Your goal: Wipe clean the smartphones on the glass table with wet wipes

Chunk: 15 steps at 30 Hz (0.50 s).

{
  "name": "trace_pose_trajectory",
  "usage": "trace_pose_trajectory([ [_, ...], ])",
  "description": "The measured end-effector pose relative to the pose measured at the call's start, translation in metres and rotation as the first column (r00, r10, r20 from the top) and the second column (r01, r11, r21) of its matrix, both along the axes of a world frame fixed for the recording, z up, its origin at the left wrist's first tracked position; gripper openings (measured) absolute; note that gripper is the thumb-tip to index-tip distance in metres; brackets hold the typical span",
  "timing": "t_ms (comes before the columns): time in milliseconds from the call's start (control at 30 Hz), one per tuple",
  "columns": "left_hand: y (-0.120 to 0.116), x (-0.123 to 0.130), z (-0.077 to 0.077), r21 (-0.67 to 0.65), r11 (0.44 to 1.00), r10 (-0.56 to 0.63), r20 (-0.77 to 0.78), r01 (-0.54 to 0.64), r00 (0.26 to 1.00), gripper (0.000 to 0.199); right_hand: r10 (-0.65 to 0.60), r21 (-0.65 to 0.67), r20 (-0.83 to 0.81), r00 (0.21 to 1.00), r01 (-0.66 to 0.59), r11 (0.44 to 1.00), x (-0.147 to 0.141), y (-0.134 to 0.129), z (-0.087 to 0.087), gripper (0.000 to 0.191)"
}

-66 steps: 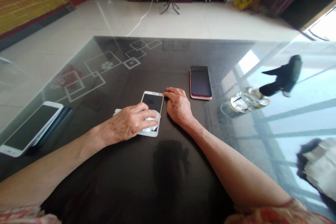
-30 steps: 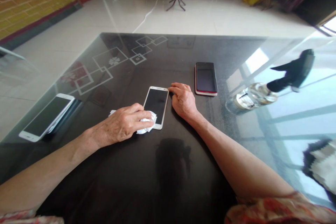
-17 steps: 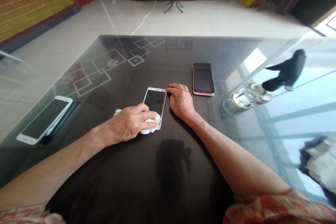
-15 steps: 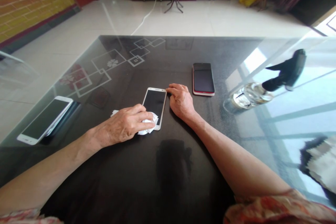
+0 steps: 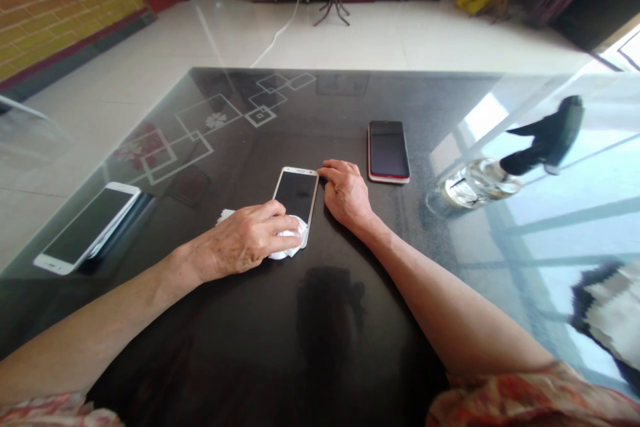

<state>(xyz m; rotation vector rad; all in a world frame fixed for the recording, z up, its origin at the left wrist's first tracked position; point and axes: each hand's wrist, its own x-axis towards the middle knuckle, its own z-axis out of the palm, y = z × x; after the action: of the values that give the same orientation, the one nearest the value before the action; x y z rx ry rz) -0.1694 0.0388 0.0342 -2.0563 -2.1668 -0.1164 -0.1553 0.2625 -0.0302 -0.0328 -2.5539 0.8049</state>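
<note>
A white smartphone [image 5: 296,195] lies face up on the dark table, its lower part covered by a crumpled white cloth [image 5: 293,245]. My left hand [image 5: 253,233] is closed on this cloth and presses it against the lower end of the screen. A jagged corner of the cloth sticks out behind the knuckles. My right hand [image 5: 346,192] rests on the table with curled fingers, its fingertips holding the phone's upper right corner. The thumb of that hand is mostly hidden.
Stacked phones [image 5: 87,230] lie at the left, and another phone stack [image 5: 389,150] lies beyond my right hand. A clear spray bottle [image 5: 480,183] with a black trigger is at the right. Grey and black cloths [image 5: 617,313] lie at the right edge of the glossy table [image 5: 240,347].
My left hand and the cloth have shifted slightly to the right across the phone's lower end. My right hand keeps its place at the upper corner.
</note>
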Motion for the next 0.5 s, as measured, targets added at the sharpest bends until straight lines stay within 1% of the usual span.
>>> trace_pose_trajectory([
  [67, -0.009, -0.002, -0.001, 0.001, 1.0, 0.011, 0.02, -0.011, 1.0, 0.035, -0.002, 0.003, -0.004, 1.0, 0.002, 1.0, 0.0, 0.0, 0.0, 0.041],
  [200, -0.042, -0.01, -0.008, 0.033, 0.998, 0.06, 0.059, -0.062, 0.996, 0.038, 0.001, 0.005, -0.009, 1.0, -0.001, 1.0, 0.0, 0.0, 0.0, 0.041],
  [267, -0.051, -0.012, -0.01, 0.044, 0.995, 0.081, 0.064, -0.084, 0.995, 0.038, -0.001, 0.005, -0.008, 1.0, 0.001, 1.0, 0.0, -0.001, 0.001, 0.041],
  [333, -0.05, -0.01, -0.01, 0.043, 0.995, 0.091, 0.057, -0.094, 0.994, 0.038, -0.007, 0.006, -0.002, 1.0, 0.007, 1.0, 0.0, -0.001, 0.002, 0.041],
  [433, -0.039, -0.005, -0.007, 0.025, 0.996, 0.079, 0.041, -0.081, 0.996, 0.034, -0.005, 0.01, 0.004, 1.0, 0.005, 1.0, 0.001, -0.001, 0.002, 0.042],
  [500, -0.031, -0.005, -0.006, 0.024, 0.998, 0.059, 0.037, -0.06, 0.998, 0.033, -0.003, 0.011, 0.004, 1.0, 0.002, 1.0, 0.001, -0.001, 0.002, 0.041],
])
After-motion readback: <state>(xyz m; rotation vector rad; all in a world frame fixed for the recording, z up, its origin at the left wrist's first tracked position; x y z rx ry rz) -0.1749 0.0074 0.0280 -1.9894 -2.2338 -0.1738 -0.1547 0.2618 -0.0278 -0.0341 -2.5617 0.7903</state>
